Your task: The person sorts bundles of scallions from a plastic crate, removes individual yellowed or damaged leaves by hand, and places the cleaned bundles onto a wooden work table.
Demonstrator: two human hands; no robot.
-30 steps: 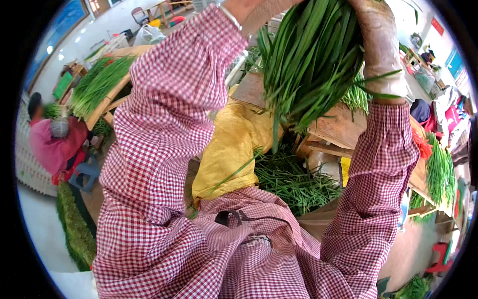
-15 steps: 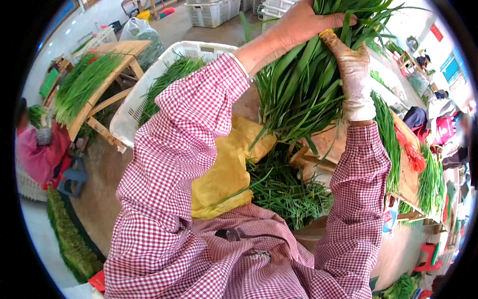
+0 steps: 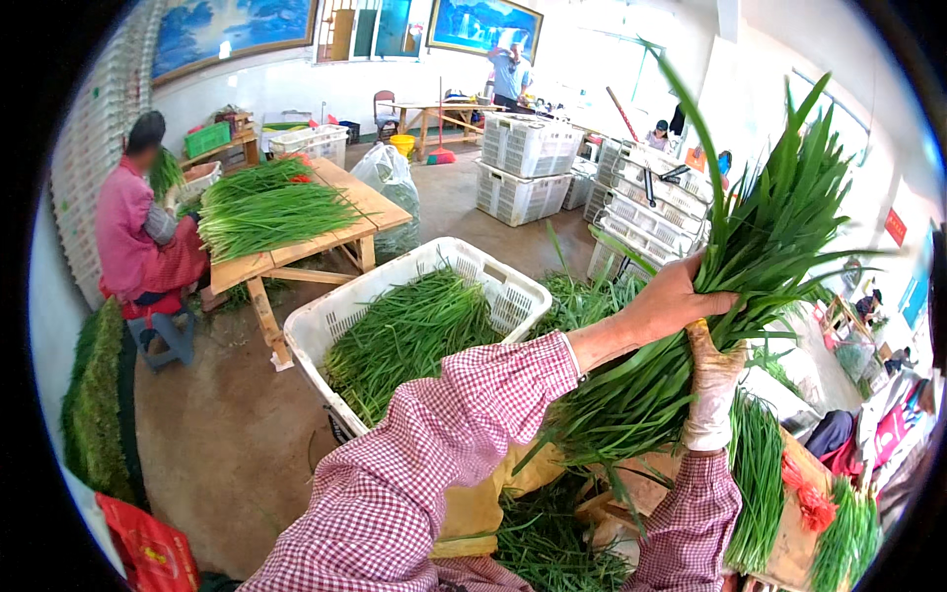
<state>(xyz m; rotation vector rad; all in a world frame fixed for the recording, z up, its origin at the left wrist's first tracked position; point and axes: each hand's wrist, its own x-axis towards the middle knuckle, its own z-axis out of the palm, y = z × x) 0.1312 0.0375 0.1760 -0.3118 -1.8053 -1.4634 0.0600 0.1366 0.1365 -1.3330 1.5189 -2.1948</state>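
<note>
A large bunch of long flat-leaved chives [image 3: 784,222] is held up in front of me to the right, its leaf ends fanning up and outward. My bare left hand [image 3: 676,301] is closed round the bunch's middle, thumb across the leaves. Just below it, my right hand [image 3: 714,385], in a stained whitish glove, also grips the bunch, its fingers partly hidden behind leaves. Left of the hands stands a white plastic crate [image 3: 513,304] part filled with loose chives [image 3: 414,331]. More loose leaves [image 3: 552,533] lie below my arms, beside a yellow cloth [image 3: 469,518].
At left, a wooden table [image 3: 370,197] carries chives; a person in pink [image 3: 143,232] sits beyond it. White crates [image 3: 528,143] are stacked farther back. On my right, chives [image 3: 758,474] and red ties [image 3: 815,505] lie on another table. A red bag [image 3: 148,543] is at lower left.
The view has tilted upward, showing more of the room. My hands and the bunch now appear lower and farther right in the picture, with both hands still gripping it.
</note>
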